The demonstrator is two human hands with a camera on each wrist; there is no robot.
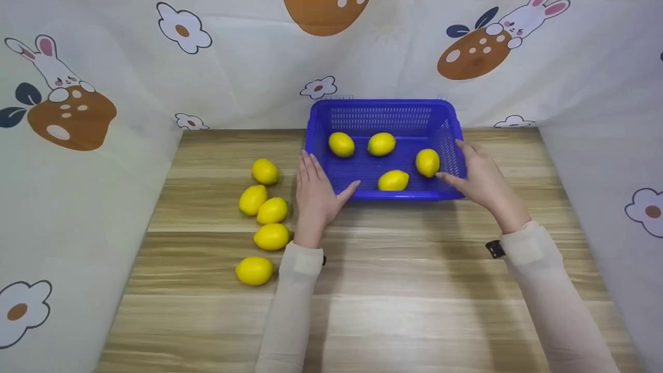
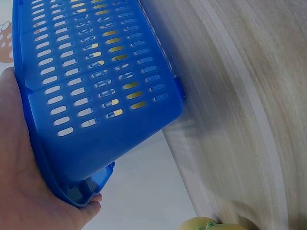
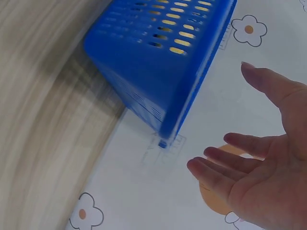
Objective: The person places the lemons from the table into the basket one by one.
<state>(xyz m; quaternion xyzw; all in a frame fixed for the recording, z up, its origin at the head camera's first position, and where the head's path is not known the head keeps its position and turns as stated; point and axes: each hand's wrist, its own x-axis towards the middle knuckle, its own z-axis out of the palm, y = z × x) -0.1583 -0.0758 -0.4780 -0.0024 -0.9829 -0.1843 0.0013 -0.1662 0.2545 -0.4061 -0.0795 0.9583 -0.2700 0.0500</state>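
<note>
A blue plastic basket (image 1: 393,196) with slotted sides stands at the back of the wooden table, several yellow lemons (image 1: 382,144) lying apart on its floor. The left hand (image 1: 316,199) rests against the basket's front left corner, its straight fingers along the left side and its thumb over the front rim. At the front right corner is the right hand (image 1: 484,178), fingers and thumb spread; the right wrist view shows a gap between this hand (image 3: 259,163) and the basket's rim. Several more lemons (image 1: 272,237) lie in a loose column left of the left forearm.
The wooden table (image 1: 393,300) meets a pale cloth backdrop (image 1: 248,77) printed with rabbits and flowers, close behind the basket. Cloth walls also border the left and right sides. Both sleeves are light, with a dark strap (image 1: 494,249) at the right wrist.
</note>
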